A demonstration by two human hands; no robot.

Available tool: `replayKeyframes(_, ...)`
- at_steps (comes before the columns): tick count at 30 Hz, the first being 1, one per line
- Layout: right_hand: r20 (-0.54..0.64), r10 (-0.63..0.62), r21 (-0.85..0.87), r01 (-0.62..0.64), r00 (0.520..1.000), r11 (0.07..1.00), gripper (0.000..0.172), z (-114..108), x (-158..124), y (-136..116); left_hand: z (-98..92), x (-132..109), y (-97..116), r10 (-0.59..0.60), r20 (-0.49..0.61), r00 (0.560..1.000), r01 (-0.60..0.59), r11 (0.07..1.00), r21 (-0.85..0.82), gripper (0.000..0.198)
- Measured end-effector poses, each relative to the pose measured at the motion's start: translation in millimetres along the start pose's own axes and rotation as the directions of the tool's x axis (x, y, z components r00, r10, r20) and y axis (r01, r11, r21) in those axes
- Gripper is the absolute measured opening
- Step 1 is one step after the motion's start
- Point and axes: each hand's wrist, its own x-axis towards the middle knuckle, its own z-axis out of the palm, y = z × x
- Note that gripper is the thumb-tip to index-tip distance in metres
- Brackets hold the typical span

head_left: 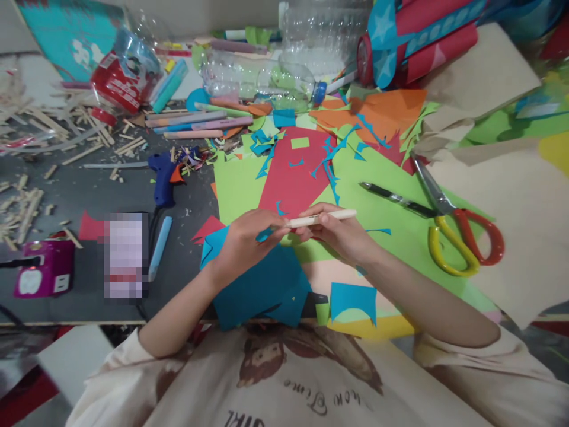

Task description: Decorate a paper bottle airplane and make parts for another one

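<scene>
Both hands on the slim off-white marker [345, 214]. Right hand [340, 230] has the barrel between thumb and fingers, far end poking out to its right. Left hand [249, 237] is pinched narrow on the marker's left end; can't tell if that end is capped. Marker sits roughly level, in front of the torso, above the paper.

Under the left hand: bright blue paper sheet [262, 284], cut edges. Just beyond both hands: red paper sheet [293, 178] with thin blue offcuts on it, lying over lime-green paper [368, 237] that runs out right of the right hand.

Near side of the right hand, by the forearm: small blue paper piece with a curved cutout [353, 295].

Right of the right hand: metal scissors with one yellow and one red handle [444, 204], black-and-clear pen [395, 197] touching them.

Left of the left hand, on the dark grey worktop [106, 193]: light blue capped marker [160, 248], pixelated rectangular object [125, 255], then magenta box [44, 270] farthest out. Dark blue glue gun with orange trigger [164, 181] lies beyond them.

Well beyond the hands: clear plastic bottle with blue cap [262, 77], on its side.
</scene>
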Motion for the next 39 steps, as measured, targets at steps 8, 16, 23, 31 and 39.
replayKeyframes(8,0.216,-0.308,-0.938,0.285,0.927,0.198,0.053,-12,-3,0,-54.0,-28,-24,-0.431,-0.4,0.809,0.551,0.794,0.256,0.014)
replayKeyframes(16,0.213,-0.192,-0.977,0.211,0.958,-0.03,0.064,-19,3,6,-60.5,-53,-26,-0.349,-0.363,0.864,0.502,0.657,0.562,0.028)
replayKeyframes(23,0.091,-0.317,-0.95,0.178,0.944,0.258,0.053,-21,4,3,-13.1,-68,25,-0.27,0.17,0.948,0.14,0.83,0.54,0.045)
replayKeyframes(31,0.011,-0.412,-0.878,0.206,0.911,0.431,0.05,-17,-6,-16,0.0,-50,18,-0.451,0.327,0.83,0.314,0.863,0.395,0.054)
replayKeyframes(39,0.182,-0.355,-0.937,0.271,0.917,0.219,0.055,-20,-8,-10,-10.4,27,-21,-0.576,0.36,0.734,0.675,0.56,-0.481,0.062)
